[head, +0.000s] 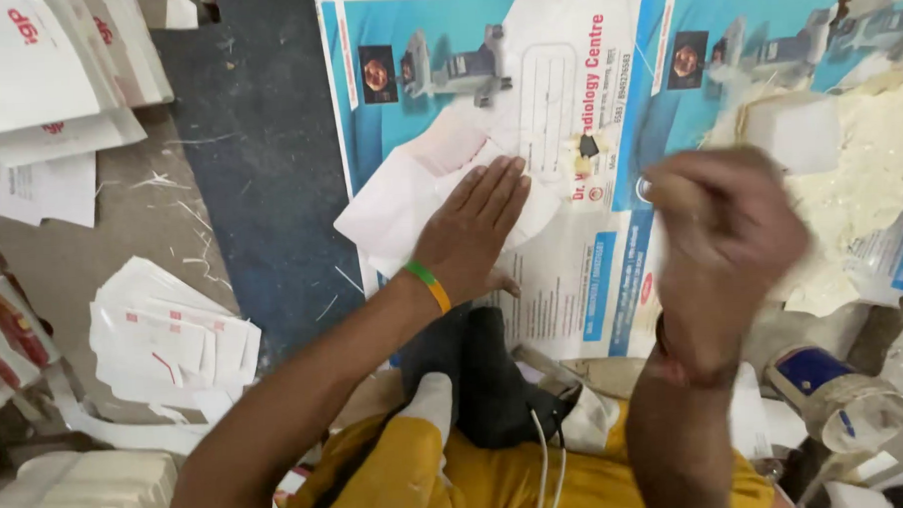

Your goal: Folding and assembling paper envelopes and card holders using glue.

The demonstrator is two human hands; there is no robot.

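Paper fills the space under your hands. Your left hand (475, 223) lies flat, fingers spread and released, pressing a white folded sheet (400, 201) onto the large blue-and-white printed poster (572, 280). Your right hand (726, 229) is blurred above the poster's right part, clenched around a small pale handle (669, 191); what it belongs to, you cannot tell. Yellowish paste (868, 159) is smeared beside it. A stack of white slips (169, 339) lies well apart to the left.
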